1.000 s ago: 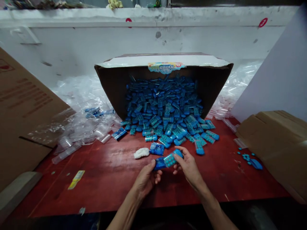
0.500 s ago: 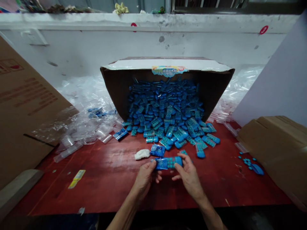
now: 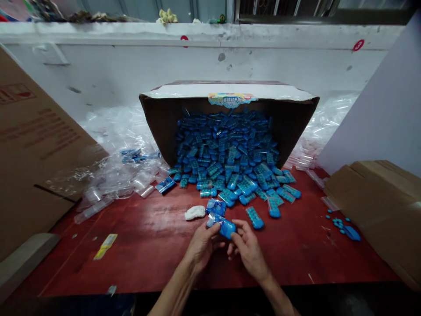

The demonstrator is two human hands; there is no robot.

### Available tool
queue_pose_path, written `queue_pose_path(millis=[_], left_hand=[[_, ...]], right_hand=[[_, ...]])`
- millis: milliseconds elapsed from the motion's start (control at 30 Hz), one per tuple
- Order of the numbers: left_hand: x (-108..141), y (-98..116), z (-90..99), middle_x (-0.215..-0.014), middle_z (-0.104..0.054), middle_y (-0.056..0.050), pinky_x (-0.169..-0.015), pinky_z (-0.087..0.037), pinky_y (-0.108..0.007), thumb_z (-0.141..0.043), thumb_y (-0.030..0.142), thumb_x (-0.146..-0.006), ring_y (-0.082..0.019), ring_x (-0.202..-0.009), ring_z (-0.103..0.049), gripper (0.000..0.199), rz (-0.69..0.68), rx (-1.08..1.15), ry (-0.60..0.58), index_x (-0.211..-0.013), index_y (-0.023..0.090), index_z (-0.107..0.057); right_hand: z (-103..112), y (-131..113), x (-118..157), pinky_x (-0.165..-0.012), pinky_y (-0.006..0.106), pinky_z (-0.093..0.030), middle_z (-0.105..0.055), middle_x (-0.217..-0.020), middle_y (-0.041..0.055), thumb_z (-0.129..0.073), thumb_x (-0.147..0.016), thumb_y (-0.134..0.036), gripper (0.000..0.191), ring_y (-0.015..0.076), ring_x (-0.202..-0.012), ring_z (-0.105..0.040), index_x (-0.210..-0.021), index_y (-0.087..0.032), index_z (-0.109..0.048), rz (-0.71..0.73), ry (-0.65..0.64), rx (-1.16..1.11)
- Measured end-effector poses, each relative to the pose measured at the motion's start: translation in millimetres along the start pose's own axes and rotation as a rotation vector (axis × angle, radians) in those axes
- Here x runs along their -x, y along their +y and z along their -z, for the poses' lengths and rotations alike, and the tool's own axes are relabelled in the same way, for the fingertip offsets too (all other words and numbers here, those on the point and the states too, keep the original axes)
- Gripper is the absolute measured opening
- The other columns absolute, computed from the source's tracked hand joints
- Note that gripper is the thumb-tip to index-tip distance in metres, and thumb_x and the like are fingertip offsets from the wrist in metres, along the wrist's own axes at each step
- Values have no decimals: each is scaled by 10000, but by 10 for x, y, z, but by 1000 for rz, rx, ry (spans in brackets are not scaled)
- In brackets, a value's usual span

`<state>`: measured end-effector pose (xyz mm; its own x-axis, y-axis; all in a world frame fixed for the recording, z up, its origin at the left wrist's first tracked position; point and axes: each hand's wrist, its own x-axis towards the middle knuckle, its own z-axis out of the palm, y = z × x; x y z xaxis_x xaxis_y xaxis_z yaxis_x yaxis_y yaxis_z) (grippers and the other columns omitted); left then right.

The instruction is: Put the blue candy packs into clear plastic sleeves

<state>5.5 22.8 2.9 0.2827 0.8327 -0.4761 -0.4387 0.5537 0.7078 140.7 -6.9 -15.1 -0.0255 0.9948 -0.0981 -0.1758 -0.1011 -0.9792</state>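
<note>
Over the front middle of the table, a small blue pack [image 3: 224, 226] with a clear sleeve at its left end is held between my two hands. My left hand [image 3: 203, 242] pinches the sleeve end with thumb and fingers. At the other end, my right hand [image 3: 246, 245] grips the rounded blue end between thumb and index finger. Just behind the pack lie a blue printed sachet [image 3: 215, 206] and a crumpled white piece [image 3: 195, 212]. To the right rests a loose blue pack with rows of teal pellets [image 3: 254, 217].
A cardboard box [image 3: 297, 127] on its side spills many blue packs [image 3: 226, 162] onto the red table [image 3: 148, 250]. Clear plastic sleeves [image 3: 121, 171] heap at left, more at right. Cartons [image 3: 42, 145] flank both sides. Loose teal pellets and a blue piece [image 3: 351, 233] lie right.
The pack has moved slightly left and turned, its pellet side no longer showing and its right end tilted down. My right hand has shifted left, uncovering the loose pack beside it.
</note>
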Motion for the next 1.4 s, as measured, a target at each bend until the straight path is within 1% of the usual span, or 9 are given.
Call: queue_pose_path(millis=[100, 300, 500, 633, 800, 1033, 1133, 1233, 1400], left_hand=[[23, 25, -8, -759, -654, -53, -571, -471, -263, -624, 257, -671, -165, -671, -612, 200, 50, 48, -82, -826, 147, -560], [48, 39, -21, -730, -654, -58, -606, -458, -272, -620, 250, -677, -156, -644, -602, 183, 62, 36, -123, -814, 135, -581], [59, 82, -25, -682, -637, -41, -547, -431, -238, -632, 299, -666, -130, -584, -576, 200, 57, -2, -95, -769, 136, -580], [66, 79, -25, -647, -625, -38, -554, -425, -221, -635, 261, -669, -115, -582, -566, 160, 62, 14, -148, -727, 123, -580], [70, 71, 7, -678, -624, -51, -516, -416, -209, -638, 249, -666, -119, -588, -566, 172, 128, 21, -247, -763, 116, -589], [71, -67, -116, -620, -599, 4, -589, -415, -215, -670, 221, -627, -92, -565, -539, 152, -33, 113, -34, -688, 139, -559], [77, -126, -118, -596, -579, 9, -538, -400, -212, -642, 247, -661, -83, -525, -511, 146, -3, 119, -60, -684, 140, -545], [82, -123, -64, -645, -590, -12, -510, -394, -211, -613, 241, -691, -94, -546, -520, 149, 46, 104, -150, -781, 130, -568], [115, -57, -6, -739, -616, -45, -520, -425, -211, -628, 210, -675, -117, -621, -560, 191, 82, 64, -200, -836, 118, -583]], right_hand=[[45, -7, -78, -360, 211, -451, -506, -646, -62, -574, -722, -333, 285, 69, -402, -486, -945, -225, -435, -100, -107, -189], [120, -23, -158, -326, 128, -354, -466, -660, -81, -640, -645, -225, 561, 31, -410, -410, -1148, -279, -396, -72, -172, -129], [100, -21, -148, -335, 126, -300, -449, -649, -80, -618, -654, -221, 576, 36, -427, -371, -1180, -279, -390, -87, -218, -110], [114, -65, -143, -419, 140, -309, -411, -622, -91, -632, -613, -143, 717, 44, -478, -366, -1244, -296, -326, -106, -274, -130], [143, -140, -165, -516, 175, -324, -397, -628, -84, -632, -576, -97, 743, 58, -539, -379, -1241, -287, -362, -95, -357, -95], [60, -74, -93, -542, 192, -335, -404, -622, -78, -610, -635, -137, 662, 68, -557, -395, -1235, -263, -361, -43, -201, -93], [57, -16, -88, -543, 203, -365, -418, -628, -85, -621, -603, -115, 716, 72, -551, -430, -1242, -271, -337, -59, -214, -125], [73, 24, -104, -556, 225, -410, -437, -664, -85, -642, -558, -91, 771, 79, -559, -464, -1235, -292, -334, -82, -236, -153], [105, 38, -114, -575, 240, -437, -463, -705, -72, -660, -564, -123, 739, 82, -572, -488, -1218, -284, -356, -103, -252, -193]])
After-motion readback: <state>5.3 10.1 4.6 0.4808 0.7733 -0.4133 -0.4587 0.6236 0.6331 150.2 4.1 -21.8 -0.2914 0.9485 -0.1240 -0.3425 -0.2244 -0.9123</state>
